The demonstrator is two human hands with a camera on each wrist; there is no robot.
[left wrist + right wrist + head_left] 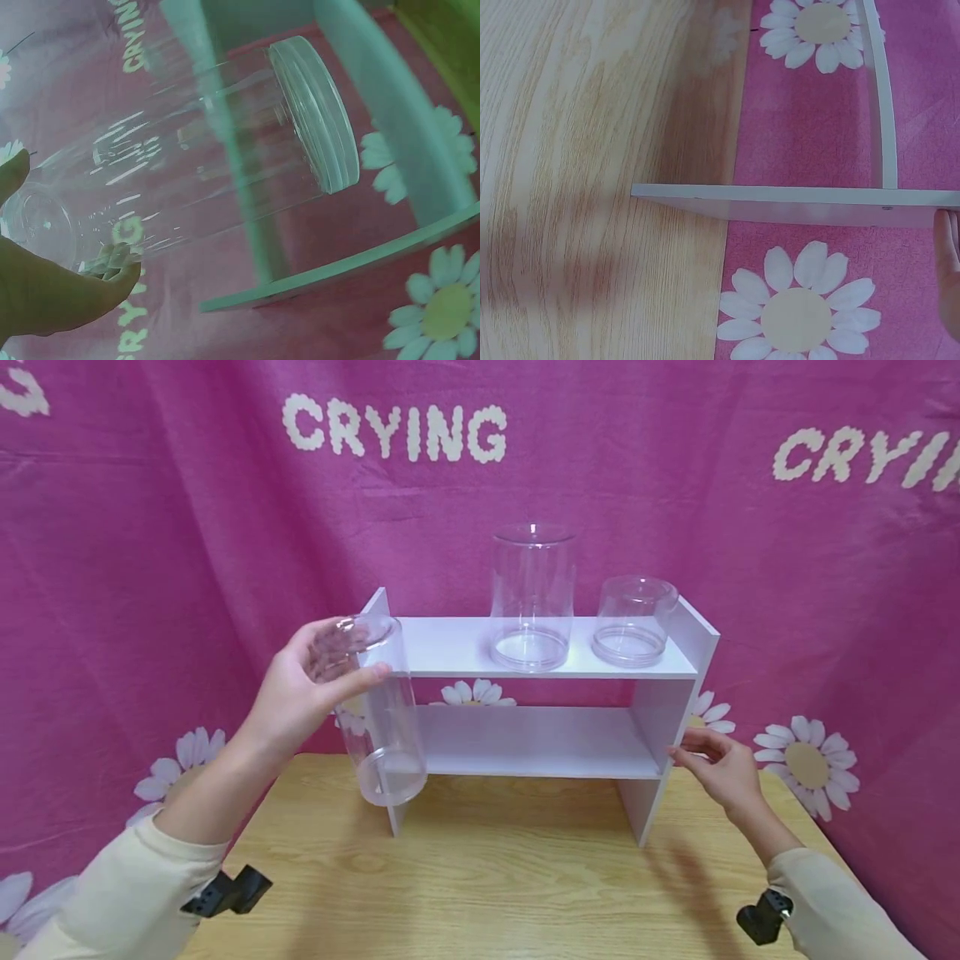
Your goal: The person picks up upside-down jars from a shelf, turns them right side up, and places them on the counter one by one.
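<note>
- At the left end of the white two-tier board shelf (442, 645), tall clear cylindrical plastic-looking jar (393, 718) is up in the left hand (296, 685), above the light wood-grain table (517, 877).
- Left fingers and thumb wrap its upper end; jar hangs down from the grip, long axis near upright, foot leaning right.
- Overlaps left side panel in head view; can't tell if touching.
- Right hand (723, 770) well away: fingers loosely bent, touching right side panel (656, 722).
- Top board: wide tall clear jar (532, 585), short clear jar (633, 618) to its right, apart.
- Writing: white "CRYING" on magenta cloth backdrop (637, 460); no jar labels seen.
</note>
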